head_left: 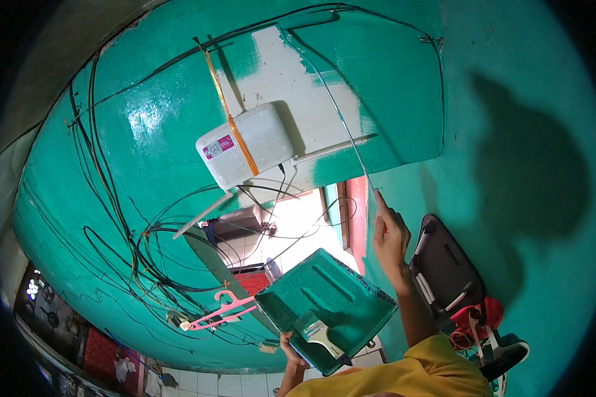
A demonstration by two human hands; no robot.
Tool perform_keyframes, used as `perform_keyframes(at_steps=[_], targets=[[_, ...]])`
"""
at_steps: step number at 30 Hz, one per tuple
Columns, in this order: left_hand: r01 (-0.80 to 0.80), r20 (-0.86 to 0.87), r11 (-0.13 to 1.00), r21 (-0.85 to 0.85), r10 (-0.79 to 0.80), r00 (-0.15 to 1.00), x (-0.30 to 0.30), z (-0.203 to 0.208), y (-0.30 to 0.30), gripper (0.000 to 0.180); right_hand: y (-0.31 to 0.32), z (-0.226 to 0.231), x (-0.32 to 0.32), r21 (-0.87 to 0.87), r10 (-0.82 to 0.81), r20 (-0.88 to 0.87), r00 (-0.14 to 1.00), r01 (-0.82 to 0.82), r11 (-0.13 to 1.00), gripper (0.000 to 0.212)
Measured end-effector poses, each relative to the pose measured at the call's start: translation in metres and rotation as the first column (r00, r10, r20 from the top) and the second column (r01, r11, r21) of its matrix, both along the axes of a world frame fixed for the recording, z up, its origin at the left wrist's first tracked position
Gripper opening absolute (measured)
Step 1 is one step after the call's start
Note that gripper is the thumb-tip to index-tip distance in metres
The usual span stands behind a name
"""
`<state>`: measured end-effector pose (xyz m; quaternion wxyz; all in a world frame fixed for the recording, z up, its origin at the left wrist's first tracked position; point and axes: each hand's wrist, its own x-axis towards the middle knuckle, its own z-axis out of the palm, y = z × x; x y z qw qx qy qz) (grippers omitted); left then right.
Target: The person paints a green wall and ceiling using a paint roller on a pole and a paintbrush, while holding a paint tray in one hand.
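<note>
A yellow sleeve [410, 370] fills the lower edge, closest of all. Far left, a bundle of black cables [122, 231] sags across the green wall [146, 126], and a pink hanger [222, 309] dangles among them just beside the tray. The left hand [290, 345] grips the near edge of a green paint tray [324, 301] from below; only the thumb side and a few curled fingers [286, 339] show, closed on the rim, the rest hidden by the tray. A flat brush [321, 334] lies in the tray, bristles up toward the pool, handle pointing to the lower right. Above, a white router [245, 142] hangs on an unpainted white patch [298, 79], tied with an orange strap [235, 129], its antennas sticking out to either side. The right hand [389, 241] is raised against the wall, fingers pressed together and pinching the lower end of a thin pale wire [338, 106] that runs up across the patch. Just right of that wrist sits a black seat [447, 271] with a red cloth [477, 314] below it.
</note>
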<state>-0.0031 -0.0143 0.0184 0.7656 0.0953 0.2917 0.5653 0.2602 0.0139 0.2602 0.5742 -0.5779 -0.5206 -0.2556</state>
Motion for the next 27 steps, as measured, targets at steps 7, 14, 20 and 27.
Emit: perform_keyframes(at_steps=[7,14,20,27], targets=[[0.02,0.03,0.999,0.028,-0.021,0.999,0.0,-0.017,0.008,0.038,0.019,0.012,0.005,0.078,0.007,-0.003,1.0,-0.007,0.997,0.047],[0.031,0.051,0.999,0.019,-0.032,0.998,-0.003,-0.016,0.009,0.039,0.021,0.022,0.002,0.053,0.026,-0.036,0.999,-0.024,0.998,0.05],[-0.006,0.05,0.998,0.056,0.003,0.999,0.001,-0.012,0.01,0.037,0.025,0.014,0.005,0.095,-0.001,0.007,1.0,0.0,0.995,0.047],[-0.014,0.036,0.999,0.036,0.013,0.999,0.0,-0.02,0.013,0.036,0.022,0.006,0.001,0.119,0.053,-0.02,0.998,-0.05,0.992,0.046]])
